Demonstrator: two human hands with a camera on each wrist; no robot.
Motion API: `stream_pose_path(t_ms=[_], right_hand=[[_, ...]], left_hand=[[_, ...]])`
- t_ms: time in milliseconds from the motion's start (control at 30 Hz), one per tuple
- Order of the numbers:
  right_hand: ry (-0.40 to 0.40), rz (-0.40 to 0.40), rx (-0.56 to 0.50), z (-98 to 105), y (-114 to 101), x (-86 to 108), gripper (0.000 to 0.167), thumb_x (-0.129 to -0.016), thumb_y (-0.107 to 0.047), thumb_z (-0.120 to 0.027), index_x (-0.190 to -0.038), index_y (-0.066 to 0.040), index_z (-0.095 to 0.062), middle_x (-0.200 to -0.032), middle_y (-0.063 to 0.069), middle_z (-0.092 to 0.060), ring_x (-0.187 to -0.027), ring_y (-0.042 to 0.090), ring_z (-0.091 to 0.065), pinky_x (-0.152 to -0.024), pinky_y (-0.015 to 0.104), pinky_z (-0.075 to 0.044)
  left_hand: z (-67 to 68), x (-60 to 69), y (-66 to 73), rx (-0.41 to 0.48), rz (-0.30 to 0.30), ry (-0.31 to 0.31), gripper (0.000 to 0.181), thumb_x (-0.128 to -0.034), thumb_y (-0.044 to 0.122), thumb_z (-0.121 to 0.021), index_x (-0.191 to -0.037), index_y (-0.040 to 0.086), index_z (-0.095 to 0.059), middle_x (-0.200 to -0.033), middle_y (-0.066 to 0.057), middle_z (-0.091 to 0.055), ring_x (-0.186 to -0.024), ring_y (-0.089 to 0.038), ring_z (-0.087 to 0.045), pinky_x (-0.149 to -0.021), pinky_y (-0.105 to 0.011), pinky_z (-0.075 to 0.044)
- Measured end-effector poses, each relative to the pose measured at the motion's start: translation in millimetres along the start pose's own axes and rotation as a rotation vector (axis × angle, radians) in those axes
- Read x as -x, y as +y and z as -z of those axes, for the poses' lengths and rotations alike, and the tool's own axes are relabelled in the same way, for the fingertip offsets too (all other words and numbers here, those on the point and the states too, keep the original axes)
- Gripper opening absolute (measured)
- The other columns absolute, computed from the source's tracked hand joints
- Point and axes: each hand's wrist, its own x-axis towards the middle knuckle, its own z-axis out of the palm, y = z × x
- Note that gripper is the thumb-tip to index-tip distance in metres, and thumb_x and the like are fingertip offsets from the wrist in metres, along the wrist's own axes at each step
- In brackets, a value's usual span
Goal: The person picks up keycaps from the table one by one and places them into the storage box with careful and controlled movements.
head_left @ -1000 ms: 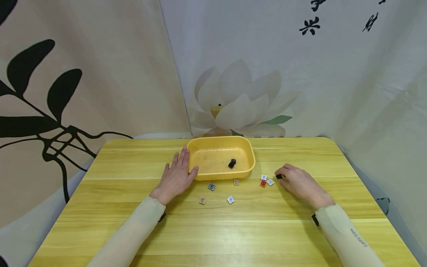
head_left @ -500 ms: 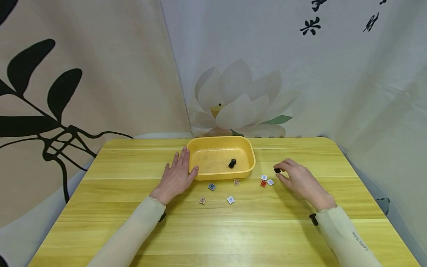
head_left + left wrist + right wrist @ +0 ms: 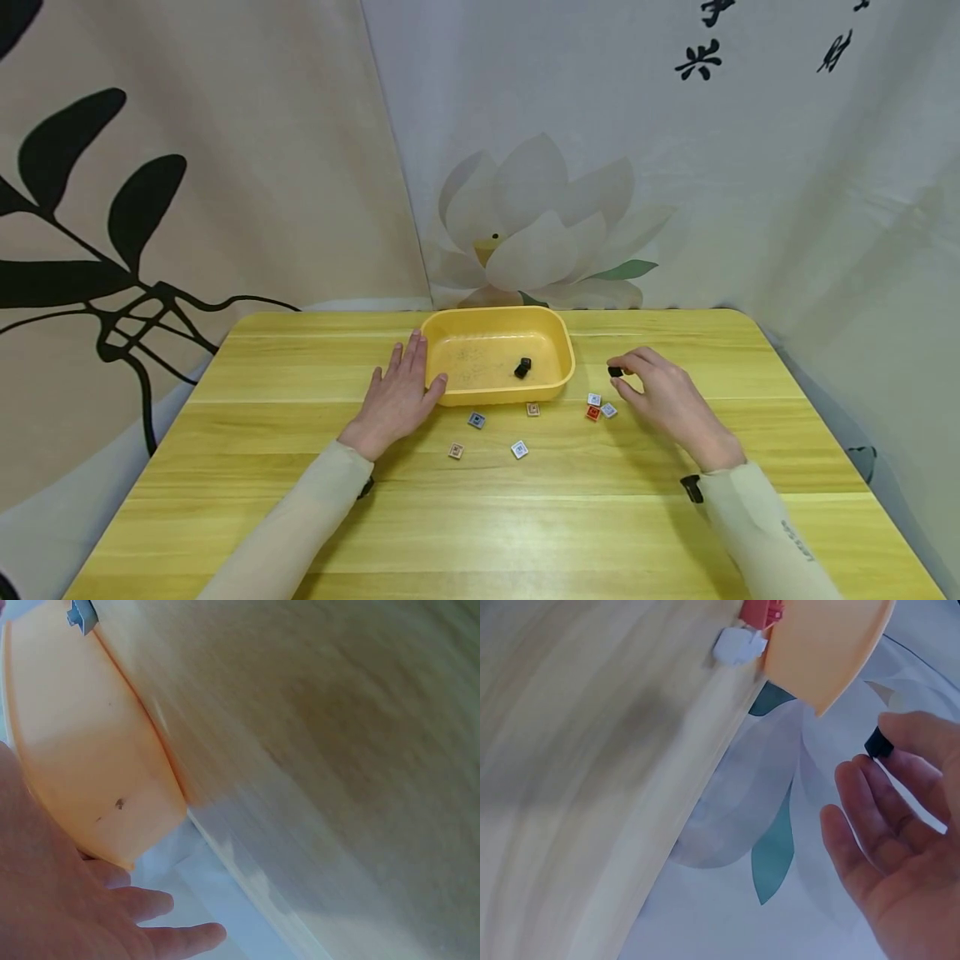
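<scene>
In the head view, my right hand pinches a small black block between thumb and fingertips, above the table to the right of a yellow plastic basin. The right wrist view shows the same black block at the fingertips, with the other fingers loosely bent. My left hand lies with straight, spread fingers against the basin's left side. Two black pieces lie together inside the basin. Below the right hand sit two white square pieces and a red one, close together.
In front of the basin lie a blue-grey square piece, a white one and two beige ones. The wooden table ends at a printed curtain behind.
My right hand has lifted the black block off the table and moved it up and slightly left toward the basin. The left hand stays where it was.
</scene>
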Motion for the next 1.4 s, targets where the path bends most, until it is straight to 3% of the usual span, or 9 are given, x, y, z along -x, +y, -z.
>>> stream_pose_path(t_ms=[500, 733, 1067, 1400], right_hand=[[0.020, -0.001, -0.032, -5, -13, -13.9, 0.023, -0.094, -0.010, -0.076, -0.116, -0.002, -0.074, -0.110, 0.008, -0.069, -0.096, 0.027, -0.069, -0.082, 0.047, -0.057], [0.045, 0.031, -0.045, -8, -24, -24.0, 0.024, -0.094, -0.011, -0.077, -0.115, -0.003, -0.074, -0.110, 0.008, -0.070, -0.090, 0.025, -0.068, -0.076, 0.042, -0.057], [-0.016, 0.053, -0.037, -19, -42, -46.0, 0.026, -0.095, -0.012, -0.076, -0.120, -0.003, -0.073, -0.113, 0.008, -0.068, -0.098, 0.028, -0.070, -0.082, 0.043, -0.058], [-0.088, 0.082, 0.055, -34, -54, -67.9, 0.025, -0.094, -0.013, -0.078, -0.117, -0.004, -0.075, -0.110, 0.009, -0.068, -0.092, 0.022, -0.067, -0.079, 0.038, -0.058]], left_hand=[[1.3, -0.1, 0.3, -0.007, 0.001, -0.003, 0.081, -0.1093, 0.051, -0.038, -0.165, -0.001, -0.009, -0.173, -0.014, -0.003, -0.156, -0.044, -0.013, -0.112, -0.076, -0.023], [1.6, 0.1, -0.2, -0.008, 0.003, -0.003, 0.082, -0.1092, 0.052, -0.037, -0.165, -0.001, -0.009, -0.173, -0.014, -0.003, -0.156, -0.044, -0.014, -0.113, -0.076, -0.022], [2.0, 0.5, -0.1, -0.005, 0.002, -0.010, 0.082, -0.1093, 0.054, -0.035, -0.165, 0.000, -0.008, -0.173, -0.013, -0.001, -0.156, -0.044, -0.013, -0.113, -0.076, -0.023], [1.4, 1.1, 1.2, 0.006, 0.002, -0.005, 0.081, -0.1095, 0.051, -0.038, -0.165, 0.000, -0.009, -0.173, -0.013, -0.002, -0.156, -0.044, -0.013, -0.113, -0.076, -0.022]])
